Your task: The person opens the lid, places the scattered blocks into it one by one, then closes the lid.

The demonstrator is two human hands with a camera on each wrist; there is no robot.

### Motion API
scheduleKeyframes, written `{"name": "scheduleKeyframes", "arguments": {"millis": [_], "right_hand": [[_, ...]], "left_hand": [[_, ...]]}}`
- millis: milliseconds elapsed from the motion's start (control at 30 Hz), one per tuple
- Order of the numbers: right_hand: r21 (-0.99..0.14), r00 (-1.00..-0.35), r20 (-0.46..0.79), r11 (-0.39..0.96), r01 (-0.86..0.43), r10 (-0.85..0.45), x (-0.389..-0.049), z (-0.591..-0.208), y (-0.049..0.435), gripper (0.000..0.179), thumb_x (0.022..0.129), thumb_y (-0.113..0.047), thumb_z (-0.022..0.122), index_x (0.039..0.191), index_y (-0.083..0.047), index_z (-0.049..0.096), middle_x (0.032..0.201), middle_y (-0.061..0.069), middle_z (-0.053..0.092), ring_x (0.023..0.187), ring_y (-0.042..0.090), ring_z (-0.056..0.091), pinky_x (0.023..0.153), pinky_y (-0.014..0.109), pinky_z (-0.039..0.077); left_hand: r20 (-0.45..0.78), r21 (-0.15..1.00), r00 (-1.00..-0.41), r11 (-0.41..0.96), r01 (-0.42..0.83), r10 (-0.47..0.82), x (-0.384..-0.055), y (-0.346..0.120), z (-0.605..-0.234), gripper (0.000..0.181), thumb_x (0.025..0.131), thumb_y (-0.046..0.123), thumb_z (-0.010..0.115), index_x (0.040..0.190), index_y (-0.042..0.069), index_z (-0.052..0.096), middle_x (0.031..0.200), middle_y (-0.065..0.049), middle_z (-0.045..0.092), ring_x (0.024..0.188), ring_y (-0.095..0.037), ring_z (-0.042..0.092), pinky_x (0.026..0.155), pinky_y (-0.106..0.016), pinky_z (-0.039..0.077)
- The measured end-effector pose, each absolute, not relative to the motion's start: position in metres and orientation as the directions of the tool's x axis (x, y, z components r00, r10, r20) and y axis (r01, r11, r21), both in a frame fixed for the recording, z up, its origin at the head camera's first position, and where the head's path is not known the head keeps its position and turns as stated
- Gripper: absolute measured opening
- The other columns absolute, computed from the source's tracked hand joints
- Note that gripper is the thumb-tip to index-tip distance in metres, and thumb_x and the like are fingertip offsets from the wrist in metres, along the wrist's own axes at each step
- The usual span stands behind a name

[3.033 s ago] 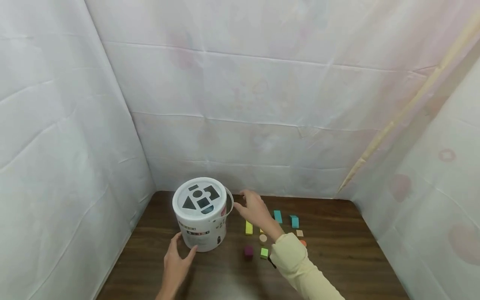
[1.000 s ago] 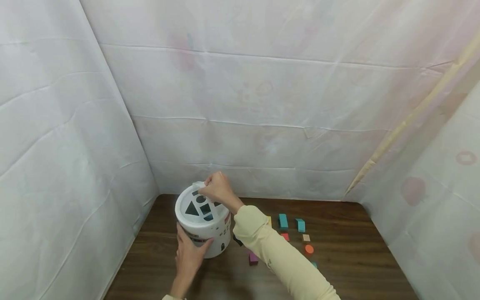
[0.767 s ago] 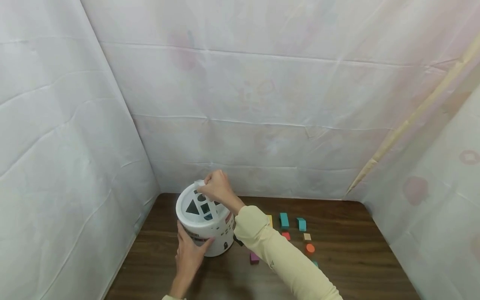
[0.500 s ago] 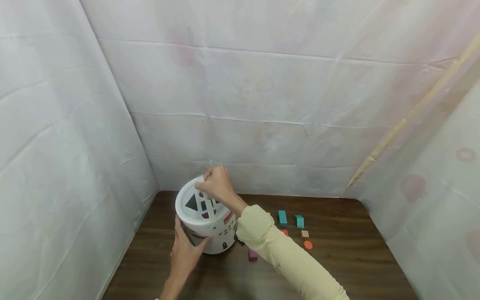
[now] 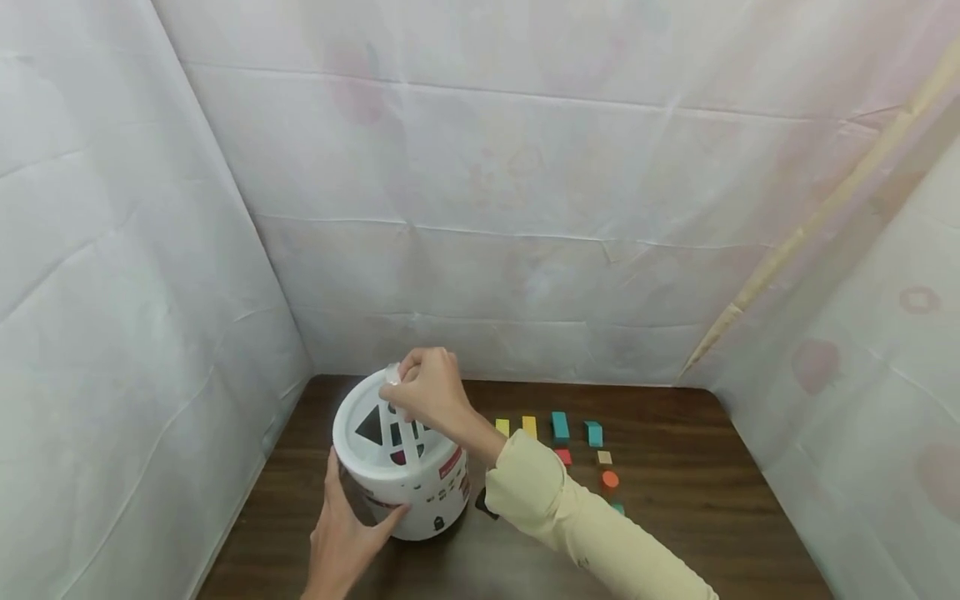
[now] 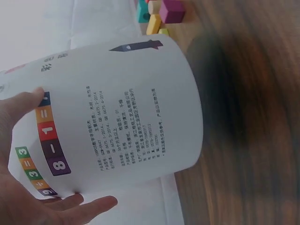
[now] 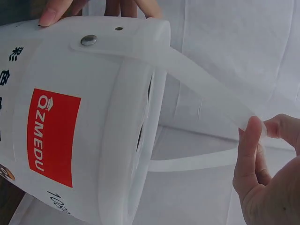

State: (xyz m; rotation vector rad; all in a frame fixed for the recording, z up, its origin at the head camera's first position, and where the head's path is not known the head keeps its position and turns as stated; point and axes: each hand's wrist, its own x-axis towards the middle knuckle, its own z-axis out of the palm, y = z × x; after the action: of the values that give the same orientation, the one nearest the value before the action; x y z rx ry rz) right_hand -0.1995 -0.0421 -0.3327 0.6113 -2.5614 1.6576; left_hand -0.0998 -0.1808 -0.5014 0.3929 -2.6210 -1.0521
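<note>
A white shape-sorter bucket (image 5: 416, 510) stands left of centre in the head view, its lid (image 5: 357, 454) cut with dark shape holes. My left hand (image 5: 341, 533) grips its near left side, thumb on one side and fingers on the other, as the left wrist view also shows. Over the lid, my right hand (image 5: 435, 396) pinches the top of the white strap handle (image 7: 201, 77) between thumb and fingers. The handle is pulled upright and taut. In the right wrist view a red label (image 7: 54, 136) faces the camera.
Right of the bucket on the brown table (image 5: 690, 500) lie several coloured blocks, among them a teal block (image 5: 560, 427), an orange round block (image 5: 610, 480) and a purple block (image 6: 172, 11). A small black thing (image 5: 485, 504) lies beside my sleeve (image 5: 525, 483). White cloth walls (image 5: 487, 208) surround the table.
Three seconds ago the handle hung at the side, with my right hand apart from it. The handle has swung up in that hand. The bucket has turned and sits slightly nearer me.
</note>
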Motion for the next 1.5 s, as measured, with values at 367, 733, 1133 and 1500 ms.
{"name": "scheduleKeyframes", "arguments": {"millis": [367,733,1133,1500], "right_hand": [[-0.881,-0.904,0.272,0.293,-0.372,-0.331,-0.166,-0.345,-0.035,0.011,0.076,-0.009,0.069,0.081,-0.003,0.061,0.056,-0.005,0.06,0.038,0.006,0.055,0.042,0.018,0.055],[-0.902,-0.93,0.24,0.29,-0.319,-0.278,-0.149,-0.376,-0.039,0.011,0.073,-0.008,0.069,0.077,-0.004,0.06,0.052,-0.007,0.057,0.037,0.003,0.053,0.039,0.017,0.053],[-0.954,-0.969,0.163,0.223,-0.203,-0.184,-0.128,-0.389,-0.042,0.016,0.069,-0.008,0.071,0.07,-0.01,0.055,0.046,-0.007,0.054,0.033,0.01,0.054,0.034,0.021,0.051],[-0.967,-0.972,0.156,0.171,-0.187,-0.176,-0.122,-0.392,-0.041,0.017,0.069,-0.005,0.07,0.07,-0.01,0.055,0.049,-0.006,0.054,0.033,0.009,0.053,0.033,0.025,0.053]], "left_hand": [[0.059,0.686,-0.931,0.692,-0.224,-0.36,-0.064,-0.179,-0.498,0.141,0.055,0.065,0.08,0.15,0.023,-0.015,0.148,-0.026,0.025,0.117,-0.052,0.044,0.08,-0.077,0.043],[0.091,0.675,-0.891,0.685,-0.274,-0.446,-0.046,-0.172,-0.524,0.136,0.053,0.062,0.083,0.153,0.019,0.002,0.137,-0.026,0.042,0.108,-0.047,0.053,0.072,-0.066,0.051],[0.228,0.682,-0.905,0.722,-0.114,-0.359,-0.033,-0.182,-0.533,0.13,0.054,0.03,0.093,0.153,0.017,0.008,0.132,-0.028,0.044,0.101,-0.044,0.057,0.079,-0.064,0.052],[0.249,0.693,-0.89,0.712,-0.112,-0.382,-0.028,-0.185,-0.535,0.131,0.05,0.023,0.095,0.153,0.022,0.013,0.136,-0.024,0.044,0.113,-0.046,0.051,0.087,-0.064,0.049]]}}
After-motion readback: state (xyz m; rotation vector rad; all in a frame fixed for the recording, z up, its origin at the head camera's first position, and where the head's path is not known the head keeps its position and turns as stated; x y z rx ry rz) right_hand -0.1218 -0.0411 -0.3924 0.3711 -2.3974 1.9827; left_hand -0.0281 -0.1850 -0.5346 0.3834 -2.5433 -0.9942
